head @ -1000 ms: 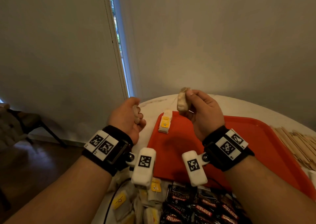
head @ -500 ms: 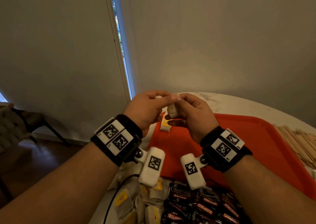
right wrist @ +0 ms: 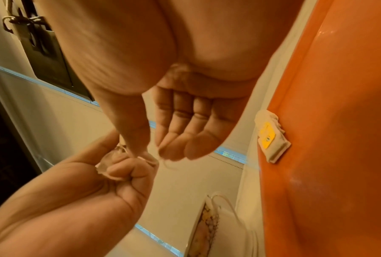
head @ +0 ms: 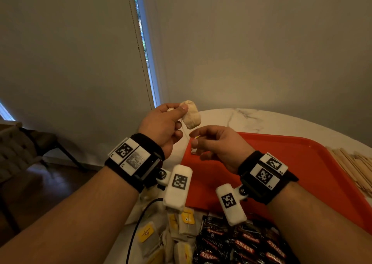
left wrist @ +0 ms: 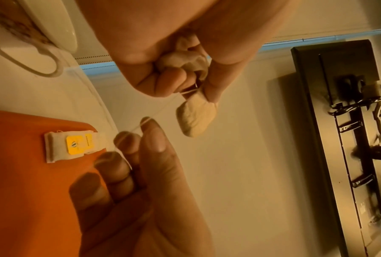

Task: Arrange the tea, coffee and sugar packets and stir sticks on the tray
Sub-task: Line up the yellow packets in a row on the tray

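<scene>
My left hand is raised over the tray's far left corner. It pinches a crumpled tea bag between thumb and fingers and keeps a second wad curled in its palm. A thin string runs down from the bag to my right hand, which pinches the string's yellow tag just below. One flat tea bag with a yellow label lies in the corner of the red tray; in the head view my right hand mostly covers it.
At the near table edge lie a heap of tea bags and dark Kopiko coffee packets. Wooden stir sticks lie right of the tray. A patterned cup stands beyond the tray. A black cable hangs at the left edge.
The hands came together and the tea bag passed from my right hand to my left. The left hand has lifted it, and the right has drawn down along the string.
</scene>
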Tool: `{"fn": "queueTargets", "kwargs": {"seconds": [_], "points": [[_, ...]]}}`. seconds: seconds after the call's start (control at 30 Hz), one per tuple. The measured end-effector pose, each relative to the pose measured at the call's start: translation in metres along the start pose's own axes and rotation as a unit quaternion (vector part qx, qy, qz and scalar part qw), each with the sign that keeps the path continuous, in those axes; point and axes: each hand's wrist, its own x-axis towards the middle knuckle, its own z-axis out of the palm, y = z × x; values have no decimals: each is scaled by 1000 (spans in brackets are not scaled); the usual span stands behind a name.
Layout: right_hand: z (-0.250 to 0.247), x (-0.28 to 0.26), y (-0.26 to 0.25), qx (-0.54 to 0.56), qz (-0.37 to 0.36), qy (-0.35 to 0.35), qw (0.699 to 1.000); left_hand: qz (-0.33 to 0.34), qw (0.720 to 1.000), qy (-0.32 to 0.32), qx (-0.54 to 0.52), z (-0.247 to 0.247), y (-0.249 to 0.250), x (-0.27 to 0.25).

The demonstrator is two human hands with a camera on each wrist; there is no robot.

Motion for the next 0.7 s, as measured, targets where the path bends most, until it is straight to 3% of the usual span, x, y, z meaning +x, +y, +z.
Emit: {"fn": "queueTargets", "kwargs": {"seconds": [0.23, 0.57, 0.7], "points": [[3, -2, 2, -65, -22, -26, 997, -2, 1000, -23, -6, 5, -1, 0], [-3, -6, -11, -6, -95, -49, 994, -14, 999, 38, -23, -19, 5, 17], [0, -3, -12, -10, -154, 20, 988, -28, 999, 1, 41, -21, -3, 10]]}}
